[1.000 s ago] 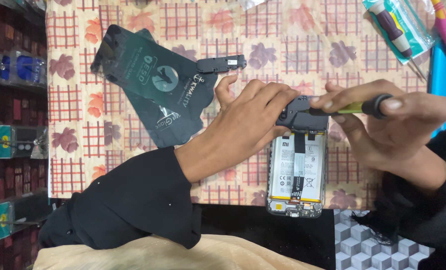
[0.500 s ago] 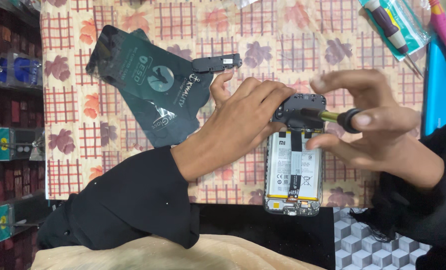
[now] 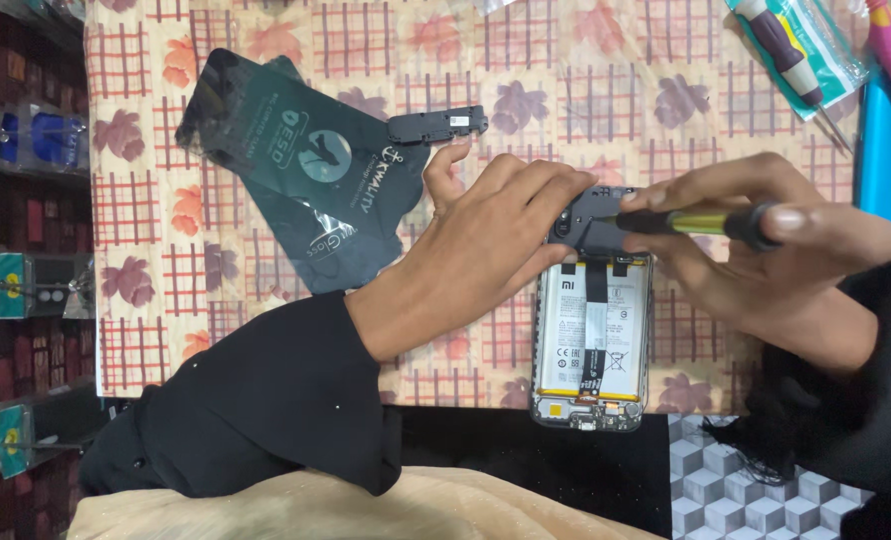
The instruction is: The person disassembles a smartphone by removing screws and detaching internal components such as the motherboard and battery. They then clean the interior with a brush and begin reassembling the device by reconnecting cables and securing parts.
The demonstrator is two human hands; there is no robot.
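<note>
Opened smartphone (image 3: 591, 330), back cover off, lying flat on the floral checked tablecloth (image 3: 266, 200) with white battery (image 3: 591, 325) exposed and a black flex ribbon running down its middle. Left hand (image 3: 501, 225) draped over the phone's upper left corner, fingers curled down against the black inner cover plate (image 3: 591, 220), apparently to pin the body so that it neither slides nor turns under tool pressure; no object enclosed in that hand, just pressing contact. Right hand (image 3: 766, 250) closed around a precision screwdriver (image 3: 701, 220) with yellow-green shaft and black cap, index finger resting on the cap end, shaft lying nearly level and pointing toward the left hand, tip meeting the top right part of the black plate; probably held low and pinched this way for fine control at a small screw, though the screw itself too small to make out. Phone directly below and between both grips: plate right under the left fingertips and at the driver tip, battery section and charging end extending away toward the wearer's body, clear of both hands. Just beyond the left hand's thumb, 1 small black loudspeaker module (image 3: 438, 125) set aside, touching the edge of a dark anti-static bag (image 3: 306, 170). Well apart past the right hand, another screwdriver in a green packet (image 3: 796, 45).
</note>
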